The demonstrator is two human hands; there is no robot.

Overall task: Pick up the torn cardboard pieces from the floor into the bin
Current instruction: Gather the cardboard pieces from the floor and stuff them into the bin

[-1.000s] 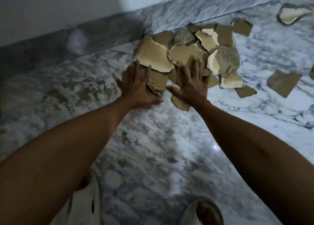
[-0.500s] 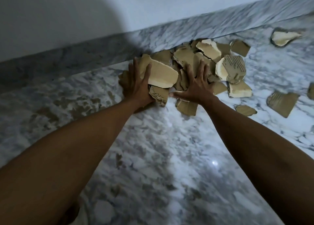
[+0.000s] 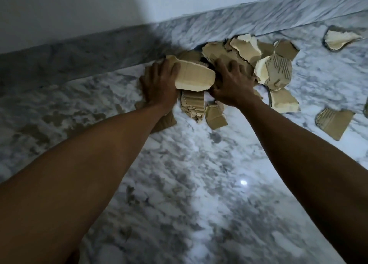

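Nearest the camera, left hand (image 3: 159,82) and right hand (image 3: 232,84) now curl around the cardboard pile (image 3: 225,68), fingers no longer flat as a second ago. Strays (image 3: 334,122) lie beyond on the floor (image 3: 179,184); bin not visible. Lift looks imminent.

Torn brown cardboard pieces (image 3: 235,64) heaped against wall
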